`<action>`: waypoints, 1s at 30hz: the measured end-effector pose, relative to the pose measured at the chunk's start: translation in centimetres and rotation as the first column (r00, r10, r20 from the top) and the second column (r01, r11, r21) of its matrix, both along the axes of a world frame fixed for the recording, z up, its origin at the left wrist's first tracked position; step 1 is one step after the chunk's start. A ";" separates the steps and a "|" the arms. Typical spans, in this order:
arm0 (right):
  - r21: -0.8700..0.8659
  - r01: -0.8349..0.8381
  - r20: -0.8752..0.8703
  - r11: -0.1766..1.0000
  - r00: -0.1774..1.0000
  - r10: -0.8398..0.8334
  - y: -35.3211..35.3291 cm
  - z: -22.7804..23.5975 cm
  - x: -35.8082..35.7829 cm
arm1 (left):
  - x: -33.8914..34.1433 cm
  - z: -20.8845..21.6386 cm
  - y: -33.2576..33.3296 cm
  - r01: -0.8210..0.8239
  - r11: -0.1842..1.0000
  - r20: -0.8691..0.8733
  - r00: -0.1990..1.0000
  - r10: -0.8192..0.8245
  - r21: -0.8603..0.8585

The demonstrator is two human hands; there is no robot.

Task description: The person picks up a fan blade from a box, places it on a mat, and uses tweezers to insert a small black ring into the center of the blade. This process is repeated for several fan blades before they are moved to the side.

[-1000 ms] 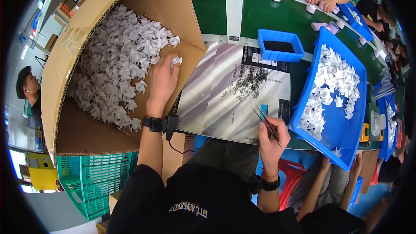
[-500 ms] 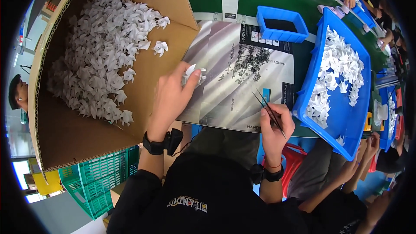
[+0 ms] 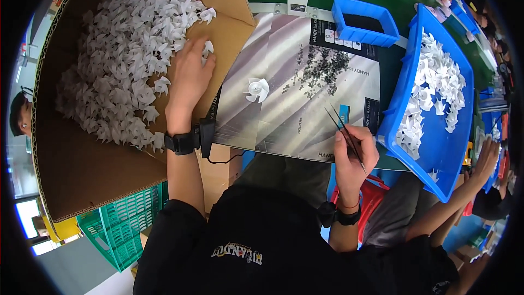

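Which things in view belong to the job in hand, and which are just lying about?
Likely in use: tweezers in the right hand; white part at the left hand; bladed part on the sheet; small black pieces; cardboard box; large blue tray.

Likely just around: green crate; red stool.

A white fan wheel (image 3: 207, 49) shows at the fingers of the left hand (image 3: 191, 74), partly hidden by them; whether it is gripped cannot be told. Between four and five o'clock from it, a single white wheel (image 3: 256, 90) lies flat on the surface (image 3: 262, 131), near its nine o'clock side, curved blades spread around a round hub facing up. The slim dark tweezers (image 3: 355, 154), held in the fingers of the right hand (image 3: 349, 172), point toward eleven o'clock, tips slightly apart.
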State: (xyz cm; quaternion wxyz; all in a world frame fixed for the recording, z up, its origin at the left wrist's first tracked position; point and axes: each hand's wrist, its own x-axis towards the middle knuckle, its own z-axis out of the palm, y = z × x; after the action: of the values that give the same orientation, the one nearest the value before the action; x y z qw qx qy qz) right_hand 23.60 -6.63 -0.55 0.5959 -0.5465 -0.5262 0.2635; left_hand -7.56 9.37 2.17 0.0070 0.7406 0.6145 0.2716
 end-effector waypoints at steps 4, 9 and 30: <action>-0.004 0.015 -0.002 1.000 1.000 -0.015 0.1 0.0 0.0 | 2.0 1.5 -2.2 -0.001 0.991 0.055 0.998 0.009 -0.137; -0.011 0.024 0.008 1.000 1.000 -0.024 0.2 0.1 0.0 | 4.0 0.8 -6.7 0.085 0.989 0.060 0.995 -0.078 -0.122; -0.227 -0.142 -0.098 0.963 0.988 0.122 4.8 1.6 -3.6 | 7.6 -2.2 -9.1 0.143 0.990 0.010 0.990 -0.143 -0.001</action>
State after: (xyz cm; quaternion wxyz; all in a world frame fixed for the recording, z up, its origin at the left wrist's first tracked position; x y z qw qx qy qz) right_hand 20.03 -1.82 1.02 0.5299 -0.5651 -0.5017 0.3850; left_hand 0.04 0.29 -0.06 0.0301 0.7814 0.5601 0.2737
